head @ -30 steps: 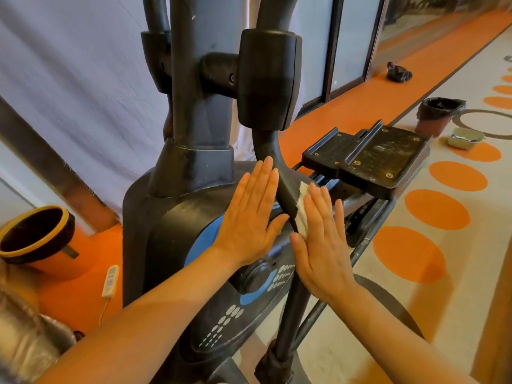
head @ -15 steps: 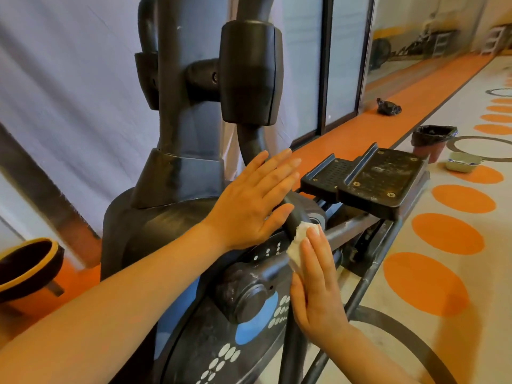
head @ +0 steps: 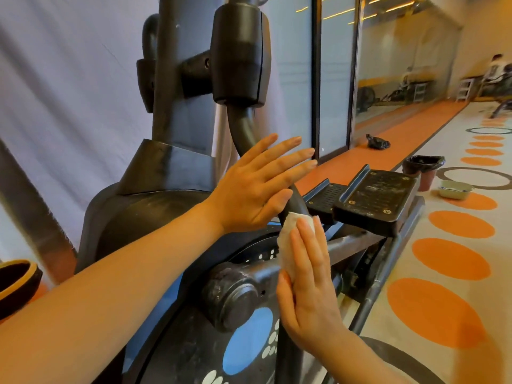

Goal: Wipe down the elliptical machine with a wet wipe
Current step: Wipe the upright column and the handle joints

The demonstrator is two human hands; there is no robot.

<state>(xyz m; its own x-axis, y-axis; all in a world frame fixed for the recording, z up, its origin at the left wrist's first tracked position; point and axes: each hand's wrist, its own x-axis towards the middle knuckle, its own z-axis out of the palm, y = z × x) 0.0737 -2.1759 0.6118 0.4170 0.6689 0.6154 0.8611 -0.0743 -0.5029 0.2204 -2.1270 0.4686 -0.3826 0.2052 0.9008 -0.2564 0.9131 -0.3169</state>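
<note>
White, damp-looking wet wipe [head: 286, 239] folded small, pressed under the right hand [head: 307, 284] against the dark swing tube of the elliptical machine [head: 171, 173], just at 4 o'clock of the left hand [head: 255, 187]. Right fingers [head: 310, 245] straight and close together, flat on top of the wipe, not curled round it; only the wipe's upper and left edges showing past them. Left hand open too, fingers spread slightly, palm laid on the same tube higher up, apparently steadying it, though actual contact under the palm hidden from this angle.

Pedal [head: 379, 198] at 2 o'clock of the wipe, dusty and scuffed. Crank hub [head: 232, 295] at 7 o'clock, grimy, beside the blue disc on the flywheel cover. Lined bin [head: 424, 169] and small dish [head: 454, 189] on the floor well off at 2 o'clock.

Handling, as a judgement: wipe soft, light, limp, likely to bunch or slide on the round painted tube, so better kept folded and trapped under flat fingers, or wrapped part-way round the tube with the thumb behind. Machine heavy and stiff as a whole, yet tube and pedal linked and free to swing, hence worth bracing with the free hand while rubbing. Pinch risk near the crank joint.
</note>
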